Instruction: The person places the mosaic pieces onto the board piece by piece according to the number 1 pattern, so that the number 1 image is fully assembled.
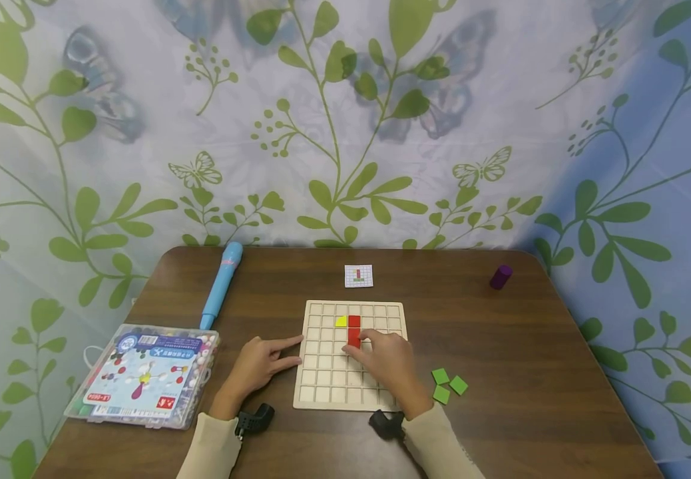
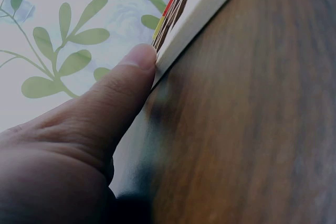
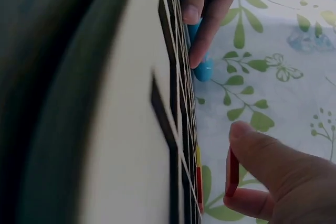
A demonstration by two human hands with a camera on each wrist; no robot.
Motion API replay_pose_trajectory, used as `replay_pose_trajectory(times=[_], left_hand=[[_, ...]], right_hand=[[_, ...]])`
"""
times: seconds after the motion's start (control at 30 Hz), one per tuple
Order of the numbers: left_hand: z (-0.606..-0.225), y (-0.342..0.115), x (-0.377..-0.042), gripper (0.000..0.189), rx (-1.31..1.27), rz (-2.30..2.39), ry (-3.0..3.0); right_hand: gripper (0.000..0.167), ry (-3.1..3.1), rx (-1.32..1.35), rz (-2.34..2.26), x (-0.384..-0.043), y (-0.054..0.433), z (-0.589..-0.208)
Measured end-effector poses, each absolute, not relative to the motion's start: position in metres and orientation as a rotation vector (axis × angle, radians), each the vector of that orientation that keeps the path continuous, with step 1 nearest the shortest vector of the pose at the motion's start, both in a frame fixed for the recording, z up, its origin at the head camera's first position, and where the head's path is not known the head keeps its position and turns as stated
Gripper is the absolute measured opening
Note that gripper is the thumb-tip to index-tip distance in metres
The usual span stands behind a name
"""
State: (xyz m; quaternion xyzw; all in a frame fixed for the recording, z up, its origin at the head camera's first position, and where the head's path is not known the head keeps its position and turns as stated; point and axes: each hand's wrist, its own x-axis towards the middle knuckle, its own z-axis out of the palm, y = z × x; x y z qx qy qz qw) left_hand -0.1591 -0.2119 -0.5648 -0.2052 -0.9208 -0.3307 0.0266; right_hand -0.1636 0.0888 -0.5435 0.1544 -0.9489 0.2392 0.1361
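Note:
A pale wooden grid board (image 1: pixel 324 379) lies on the table, with a yellow tile (image 1: pixel 341 322) and a red tile (image 1: pixel 354 320) side by side in its upper cells. My right hand (image 1: pixel 389 359) pinches another red tile (image 3: pixel 232 172) between thumb and finger, just above the board and in front of the placed red one. Part of the held tile is hidden by the fingers in the head view. My left hand (image 1: pixel 255 364) touches the board's left edge with thumb and finger stretched out. Several green tiles (image 1: pixel 441 376) lie right of the board.
A small printed pattern card (image 1: pixel 359 276) lies behind the board. To the left are a clear plastic case (image 1: pixel 142 376) with a printed cover and a light-blue stick-like object (image 1: pixel 222 286). A purple cylinder (image 1: pixel 500 277) stands at the back right.

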Motion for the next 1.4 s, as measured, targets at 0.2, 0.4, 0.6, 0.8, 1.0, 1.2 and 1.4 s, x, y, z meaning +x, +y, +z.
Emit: replay_pose_trajectory(times=[0.2,0.4,0.6,0.8,1.0,1.2,1.4], left_hand=[[-0.564,-0.212,-0.159,0.048,-0.627,-1.027,-2.850],[-0.564,-0.212,-0.159,0.048,-0.630,-1.033,-2.845],[-0.564,-0.212,-0.159,0.048,-0.625,-1.034,-2.848],[-0.564,-0.212,-0.159,0.049,-0.621,-1.048,-2.854],[-0.564,-0.212,-0.160,0.049,-0.621,-1.047,-2.858],[-0.565,-0.212,-0.160,0.049,-0.618,-1.056,-2.860],[-0.565,-0.213,-0.160,0.049,-0.623,-1.052,-2.852]], right_hand=[[0.040,-2.819,0.391,0.685,-0.163,0.086,-0.549],[0.044,-2.862,0.350,0.680,-0.162,0.085,-0.553],[0.044,-2.765,0.388,0.627,-0.159,0.085,-0.556],[0.041,-2.706,0.436,0.542,-0.156,0.082,-0.556],[0.041,-2.701,0.423,0.524,-0.156,0.082,-0.559],[0.040,-2.683,0.419,0.520,-0.155,0.082,-0.560],[0.034,-2.641,0.448,0.527,-0.154,0.081,-0.559]])
